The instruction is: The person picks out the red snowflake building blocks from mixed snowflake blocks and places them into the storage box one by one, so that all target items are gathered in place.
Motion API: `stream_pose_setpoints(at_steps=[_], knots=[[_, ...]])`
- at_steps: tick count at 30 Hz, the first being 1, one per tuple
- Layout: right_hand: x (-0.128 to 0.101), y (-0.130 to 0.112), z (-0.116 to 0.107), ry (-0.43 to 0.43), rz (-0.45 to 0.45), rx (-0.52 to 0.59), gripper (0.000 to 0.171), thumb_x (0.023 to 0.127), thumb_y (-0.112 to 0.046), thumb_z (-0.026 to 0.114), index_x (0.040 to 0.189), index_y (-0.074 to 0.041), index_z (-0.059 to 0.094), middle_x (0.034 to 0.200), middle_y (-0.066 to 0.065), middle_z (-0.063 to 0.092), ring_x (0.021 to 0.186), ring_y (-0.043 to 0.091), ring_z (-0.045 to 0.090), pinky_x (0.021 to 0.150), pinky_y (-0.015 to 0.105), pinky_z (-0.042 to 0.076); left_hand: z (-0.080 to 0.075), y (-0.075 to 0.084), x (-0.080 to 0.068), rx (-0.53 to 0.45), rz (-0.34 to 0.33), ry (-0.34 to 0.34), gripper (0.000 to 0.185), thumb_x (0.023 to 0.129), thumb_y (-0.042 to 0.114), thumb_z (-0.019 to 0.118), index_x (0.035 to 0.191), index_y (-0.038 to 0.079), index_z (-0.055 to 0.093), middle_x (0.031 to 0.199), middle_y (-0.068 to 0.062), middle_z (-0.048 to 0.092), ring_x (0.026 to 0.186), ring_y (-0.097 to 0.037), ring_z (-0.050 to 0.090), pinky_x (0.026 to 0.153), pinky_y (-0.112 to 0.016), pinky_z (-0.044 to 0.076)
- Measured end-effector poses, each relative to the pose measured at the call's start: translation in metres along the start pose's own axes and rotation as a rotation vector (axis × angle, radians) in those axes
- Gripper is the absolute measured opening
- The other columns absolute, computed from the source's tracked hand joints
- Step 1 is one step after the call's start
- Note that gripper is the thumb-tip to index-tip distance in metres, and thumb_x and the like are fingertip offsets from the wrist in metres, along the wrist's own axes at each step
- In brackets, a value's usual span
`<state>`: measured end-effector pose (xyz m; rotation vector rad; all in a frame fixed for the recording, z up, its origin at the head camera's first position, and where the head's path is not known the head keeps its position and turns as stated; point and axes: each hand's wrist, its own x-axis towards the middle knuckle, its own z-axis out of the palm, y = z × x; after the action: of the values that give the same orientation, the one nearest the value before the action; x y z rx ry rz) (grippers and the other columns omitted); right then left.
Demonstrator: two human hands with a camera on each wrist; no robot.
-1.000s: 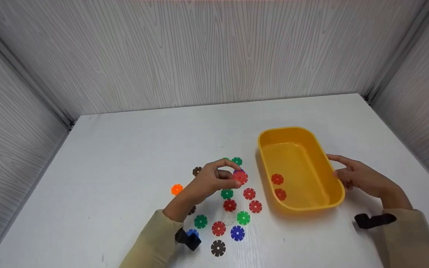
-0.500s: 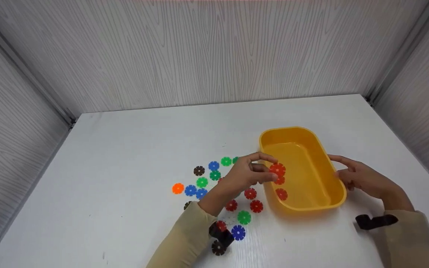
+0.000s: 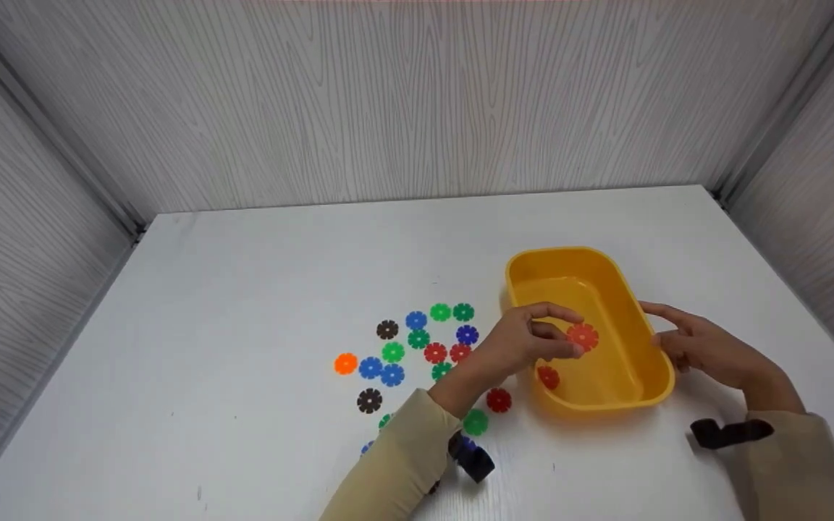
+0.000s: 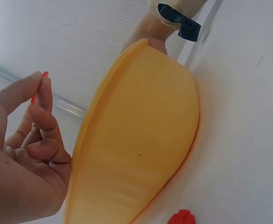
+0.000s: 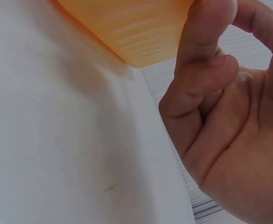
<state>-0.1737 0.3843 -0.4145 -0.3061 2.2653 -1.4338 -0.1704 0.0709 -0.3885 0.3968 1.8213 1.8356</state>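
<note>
My left hand (image 3: 518, 340) pinches a red notched plastic disc (image 3: 586, 333) between thumb and forefinger, over the inside of a yellow bin (image 3: 630, 318). In the left wrist view the same red disc (image 4: 45, 74) shows edge-on at the fingertips, beside the tall yellow bin wall (image 4: 136, 116). Another red disc (image 3: 549, 377) lies in the bin near its left wall. At the bin's right side, my right hand (image 3: 714, 347) touches the outer wall with forefinger and thumb. Its other fingers (image 5: 197, 88) bend loosely in the right wrist view.
Left of the bin, notched discs lie scattered on the white table (image 3: 243, 289): several blue, green and red ones, brown ones and an orange disc (image 3: 346, 363). My left forearm hides some of them. Wood-grain panels (image 3: 417, 101) enclose the back and sides.
My left hand has carried the red disc rightward, from above the scattered discs, across the bin's left rim to over its inside. My right hand has stayed at the bin's right side.
</note>
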Motion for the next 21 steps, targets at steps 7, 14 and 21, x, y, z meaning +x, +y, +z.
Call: stream_pose_setpoints(at_steps=[7, 14, 21], knots=[[-0.0003, 0.0002, 0.0001, 0.006, 0.009, -0.011, 0.057, 0.100, -0.018, 0.047, 0.151, -0.007, 0.023, 0.069, -0.003, 0.054, 0.057, 0.019, 0.047, 0.058, 0.027, 0.048, 0.0058, 0.0038, 0.0051, 0.075, -0.004, -0.003, 0.027, 0.081, 0.015, 0.077, 0.104, 0.025, 0.068, 0.089, 0.001, 0.072, 0.097, -0.031, 0.069, 0.091, -0.038, 0.054], [-0.0004, -0.0011, 0.0010, 0.026, 0.034, -0.023, 0.060, 0.100, -0.023, 0.050, 0.152, -0.009, 0.023, 0.070, -0.003, 0.056, 0.058, 0.027, 0.048, 0.061, 0.022, 0.049, 0.0056, 0.0028, 0.0052, 0.115, 0.011, -0.004, 0.025, 0.082, 0.017, 0.076, 0.105, 0.024, 0.067, 0.088, 0.002, 0.071, 0.096, -0.034, 0.068, 0.090, -0.037, 0.055], [0.0002, -0.0021, 0.0011, 0.029, 0.037, -0.028, 0.060, 0.100, -0.024, 0.049, 0.151, -0.008, 0.023, 0.069, -0.003, 0.056, 0.059, 0.018, 0.050, 0.061, 0.024, 0.049, 0.0046, 0.0028, 0.0046, 0.145, 0.002, 0.026, 0.030, 0.083, 0.026, 0.076, 0.110, 0.025, 0.065, 0.089, 0.004, 0.072, 0.097, -0.032, 0.066, 0.089, -0.036, 0.055]])
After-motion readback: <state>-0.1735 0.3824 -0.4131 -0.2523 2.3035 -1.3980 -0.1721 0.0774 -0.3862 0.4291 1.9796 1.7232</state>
